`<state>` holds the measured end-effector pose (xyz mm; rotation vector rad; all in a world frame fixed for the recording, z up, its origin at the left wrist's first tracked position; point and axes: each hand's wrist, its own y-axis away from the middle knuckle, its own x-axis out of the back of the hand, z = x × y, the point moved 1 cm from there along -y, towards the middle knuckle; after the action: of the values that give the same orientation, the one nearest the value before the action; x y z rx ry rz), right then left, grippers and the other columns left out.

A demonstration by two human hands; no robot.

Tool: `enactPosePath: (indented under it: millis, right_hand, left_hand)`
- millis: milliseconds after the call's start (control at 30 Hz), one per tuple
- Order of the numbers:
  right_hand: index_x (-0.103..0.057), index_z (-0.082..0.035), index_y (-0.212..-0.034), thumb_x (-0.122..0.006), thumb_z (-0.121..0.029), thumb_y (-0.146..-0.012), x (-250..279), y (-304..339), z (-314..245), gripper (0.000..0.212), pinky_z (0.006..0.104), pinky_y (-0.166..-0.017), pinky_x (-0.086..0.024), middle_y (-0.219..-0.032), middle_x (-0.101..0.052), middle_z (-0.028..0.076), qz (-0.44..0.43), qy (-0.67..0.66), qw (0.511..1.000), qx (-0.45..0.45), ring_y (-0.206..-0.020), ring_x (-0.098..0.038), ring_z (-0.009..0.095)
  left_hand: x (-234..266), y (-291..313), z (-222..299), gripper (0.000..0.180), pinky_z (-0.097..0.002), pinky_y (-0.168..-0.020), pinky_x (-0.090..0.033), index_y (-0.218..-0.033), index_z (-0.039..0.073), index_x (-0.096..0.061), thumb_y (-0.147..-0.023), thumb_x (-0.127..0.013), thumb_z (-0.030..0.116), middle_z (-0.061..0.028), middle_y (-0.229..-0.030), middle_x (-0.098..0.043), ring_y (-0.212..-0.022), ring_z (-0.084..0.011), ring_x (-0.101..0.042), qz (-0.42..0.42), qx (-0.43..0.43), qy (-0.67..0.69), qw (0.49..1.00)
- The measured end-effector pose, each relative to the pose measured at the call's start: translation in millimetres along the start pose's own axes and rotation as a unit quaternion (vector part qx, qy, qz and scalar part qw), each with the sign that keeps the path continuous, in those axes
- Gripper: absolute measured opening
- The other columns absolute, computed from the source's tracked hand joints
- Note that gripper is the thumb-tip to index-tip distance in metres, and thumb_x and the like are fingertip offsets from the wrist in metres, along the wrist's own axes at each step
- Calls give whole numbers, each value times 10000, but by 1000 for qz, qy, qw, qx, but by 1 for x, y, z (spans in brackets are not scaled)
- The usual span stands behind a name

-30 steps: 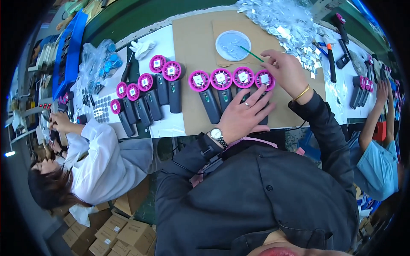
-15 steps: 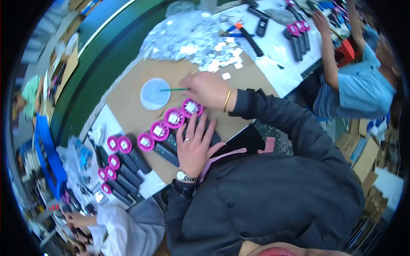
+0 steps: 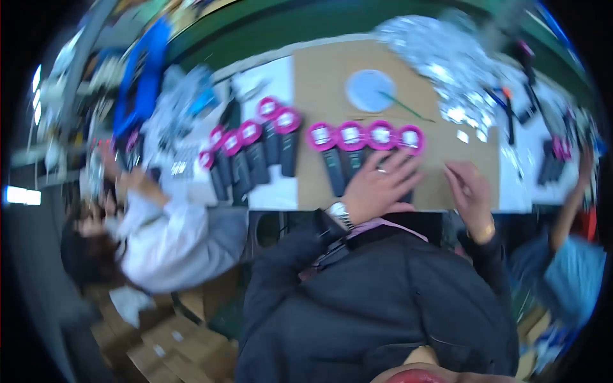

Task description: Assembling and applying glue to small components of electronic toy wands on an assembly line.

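Note:
Four handheld devices, each with a dark handle and a magenta ring head with a white square in it, lie side by side on the brown board (image 3: 319, 76). My left hand (image 3: 378, 185) lies open over the handles at the right end, fingers spread just below the rightmost magenta head (image 3: 410, 138). That handle is mostly hidden under it. My right hand (image 3: 471, 195) is just right of this row, over the board. Its fingers are loosely bent and somewhat blurred, with nothing visible in them. Beyond the row, a green stick (image 3: 407, 107) leans on a round white dish (image 3: 370, 90).
More magenta-headed devices (image 3: 255, 143) lie to the left on a white surface. A silvery heap of plastic (image 3: 440, 54) and an orange-and-black tool (image 3: 509, 115) are at the right. People work on both sides, one in a white sleeve (image 3: 169, 236), one in blue (image 3: 568, 274).
My right hand has let go of the green stick and moved back towards me, right of the devices. My left hand stays over the handles. The whole view has turned.

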<state>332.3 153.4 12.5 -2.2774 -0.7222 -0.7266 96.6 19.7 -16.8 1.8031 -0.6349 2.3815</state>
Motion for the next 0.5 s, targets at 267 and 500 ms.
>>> enactPosePath:
  millis: [267, 500]
  right_hand:
    - [-792, -1, -1169, -769, 25, -1004, -15, 15, -5, 168, 295, -650, -493, -948, -732, 106, -28, -33, 998, -41, -734, -634, 184]
    - [-794, 7, -1198, -756, 3, -1032, -22, 6, -8, 171, 262, -669, -490, -971, -738, 73, -36, -31, 999, -24, -753, -613, 123]
  left_hand:
    - [-5, 15, 3, 809, -561, -1292, -297, -1521, 178, -624, -883, -782, 649, -77, -1708, -489, -1657, -299, -353, 39, 15, -8, 999]
    - [-10, 12, 1, 845, -563, -1302, -291, -1547, 188, -603, -864, -791, 650, -73, -1705, -484, -1663, -292, -340, 45, 14, -10, 999]
